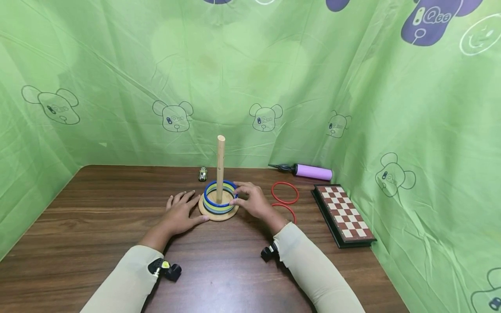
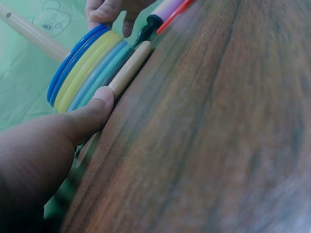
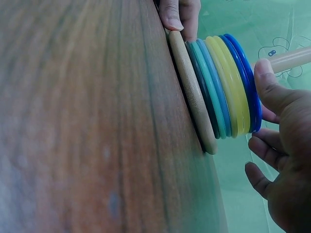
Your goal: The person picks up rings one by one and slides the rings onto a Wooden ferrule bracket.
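Note:
Around an upright wooden peg on a round wooden base, several plastic rings lie stacked. Blue rings top the pile, with yellow rings below, then light blue, teal and dark ones. My right hand is at the right side of the stack, its thumb and forefinger pinching the topmost blue ring; its other fingers spread beside the stack in the right wrist view. My left hand lies at the base's left side, fingers extended, its thumb against the base's rim.
Two red rings lie on the wooden table right of the base. Behind the base is a small toy car. A purple hand pump lies near the back edge, and a checkered game board at the right. Green curtains surround the table.

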